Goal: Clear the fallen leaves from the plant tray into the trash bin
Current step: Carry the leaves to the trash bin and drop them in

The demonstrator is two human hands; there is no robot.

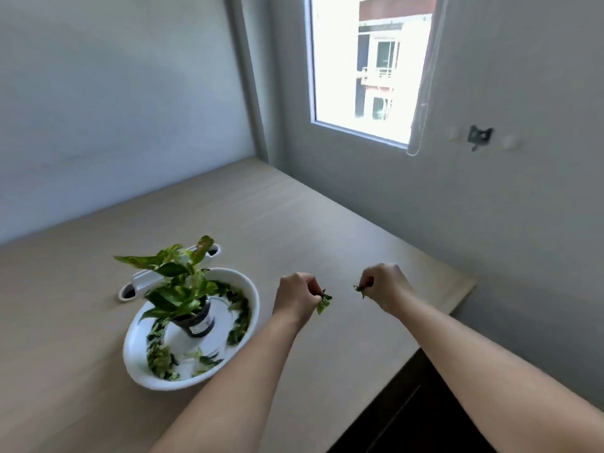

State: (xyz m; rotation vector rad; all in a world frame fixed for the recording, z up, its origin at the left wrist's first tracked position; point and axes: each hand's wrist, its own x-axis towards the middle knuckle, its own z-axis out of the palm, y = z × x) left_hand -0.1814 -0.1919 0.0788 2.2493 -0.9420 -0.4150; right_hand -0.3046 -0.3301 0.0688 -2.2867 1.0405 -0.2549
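A round white plant tray (137, 374) sits on the wooden table, left of centre. In its middle stands a small dark pot (196, 323) with a green variegated plant (176, 276). Several fallen leaves (158, 358) lie around the tray's inner ring. My left hand (295, 297) hovers above the table to the right of the tray and pinches a few green leaves (324, 301). Farther right, my right hand (387, 286) pinches a small leaf piece (360, 288). No trash bin is in view.
The light wooden table (294, 223) meets grey walls at the back and right. A white cable-port fitting (143, 279) sits behind the tray. The table's right edge (425, 341) drops to a dark floor. A window (369, 67) is set in the right wall.
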